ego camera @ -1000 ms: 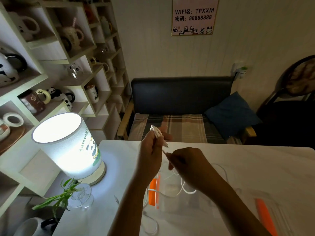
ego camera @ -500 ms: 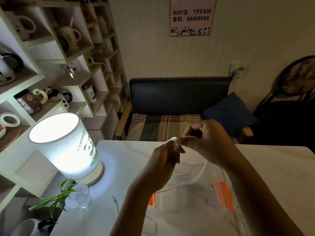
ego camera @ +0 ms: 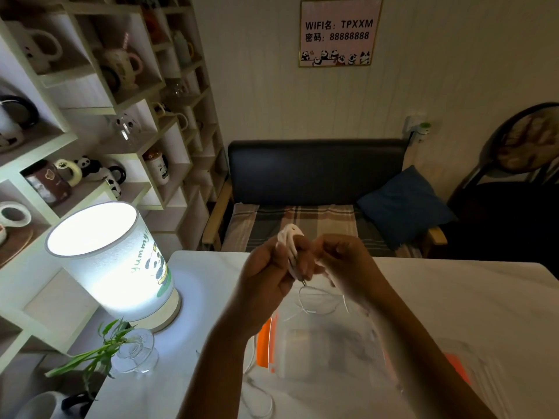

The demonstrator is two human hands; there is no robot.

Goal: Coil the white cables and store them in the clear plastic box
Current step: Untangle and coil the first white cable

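1. White cable [ego camera: 289, 241] is bunched in loops in the left hand [ego camera: 269, 276], held above the counter [ego camera: 469, 297]; right hand [ego camera: 341, 264] pinches the loose tail.
2. Step looks like mid-coil. Next: wind the remaining slack, then drop it in the clear box [ego camera: 332, 349] below.
3. Wall sign [ego camera: 340, 31] reads "WIFI名: TPXXM / 密码: 88888888"; lamp [ego camera: 121, 261] reads "yummy".

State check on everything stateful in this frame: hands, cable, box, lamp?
left hand: raised over the table, grip shut on cable coil
right hand: raised, pinching the cable's free run
cable: partly coiled, rest hanging in a loop toward the box
box: on the table under the hands, orange latch at its left; lid blurred, cannot tell
lamp: lit
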